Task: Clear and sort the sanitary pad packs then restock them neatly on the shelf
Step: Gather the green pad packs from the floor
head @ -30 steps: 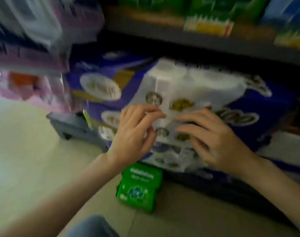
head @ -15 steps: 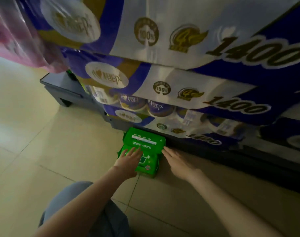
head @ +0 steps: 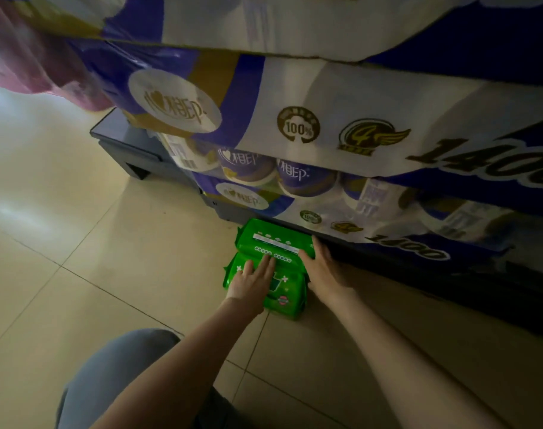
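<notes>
Lying on the tiled floor (head: 78, 243) against the foot of the shelf base (head: 226, 213), the green pad pack (head: 282, 300) sits under stacked purple-and-white tissue packs (head: 341, 119). The left hand (head: 253, 281) rests flat on its top with fingers straight and slightly spread, gripping nothing. The right hand (head: 321, 270) lies along the pack's right side, fingers extended against it, though dim light makes it hard to say whether the thumb hooks around the pack.
</notes>
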Available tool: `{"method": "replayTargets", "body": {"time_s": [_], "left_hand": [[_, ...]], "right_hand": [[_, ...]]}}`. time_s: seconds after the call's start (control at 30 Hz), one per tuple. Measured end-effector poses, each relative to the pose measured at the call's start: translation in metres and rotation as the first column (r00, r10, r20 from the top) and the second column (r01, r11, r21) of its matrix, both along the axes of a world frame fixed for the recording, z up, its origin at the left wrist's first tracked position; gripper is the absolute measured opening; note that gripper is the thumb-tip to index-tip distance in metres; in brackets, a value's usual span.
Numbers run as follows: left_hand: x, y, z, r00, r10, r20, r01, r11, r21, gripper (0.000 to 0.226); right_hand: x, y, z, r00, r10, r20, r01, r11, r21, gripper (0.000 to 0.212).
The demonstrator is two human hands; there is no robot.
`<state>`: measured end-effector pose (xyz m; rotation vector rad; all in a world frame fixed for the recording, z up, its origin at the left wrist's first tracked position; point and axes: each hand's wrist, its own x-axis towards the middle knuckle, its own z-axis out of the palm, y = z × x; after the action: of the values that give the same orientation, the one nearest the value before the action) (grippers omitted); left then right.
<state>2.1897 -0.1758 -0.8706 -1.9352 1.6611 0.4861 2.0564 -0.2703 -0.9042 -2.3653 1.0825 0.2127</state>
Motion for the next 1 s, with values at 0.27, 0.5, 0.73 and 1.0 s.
{"method": "replayTargets", "body": {"time_s": [0.27,0.5,0.73,1.0], "left_hand": [[-0.008,-0.001,0.001,0.97,-0.234,0.067,0.237,0.971,-0.038,0.089],[-0.028,-0.002,0.022,0.866,-0.5,0.008,0.499,0.863,-0.078,0.096],[-0.014,0.01,0.055,0.859,-0.511,-0.023,0.509,0.859,-0.055,0.092],[0.01,-0.03,0.175,0.91,-0.335,-0.246,0.377,0.914,0.152,0.09]], "right_hand": [[-0.016,0.011,0.007,0.994,-0.105,-0.041,0.104,0.994,-0.012,0.056],[-0.088,0.037,0.031,0.934,-0.19,-0.303,0.175,0.981,-0.078,0.079],[-0.082,0.061,0.039,0.894,-0.272,-0.355,0.244,0.962,-0.121,0.071],[-0.085,0.045,0.191,0.962,-0.147,-0.228,0.15,0.989,-0.001,0.042]]}}
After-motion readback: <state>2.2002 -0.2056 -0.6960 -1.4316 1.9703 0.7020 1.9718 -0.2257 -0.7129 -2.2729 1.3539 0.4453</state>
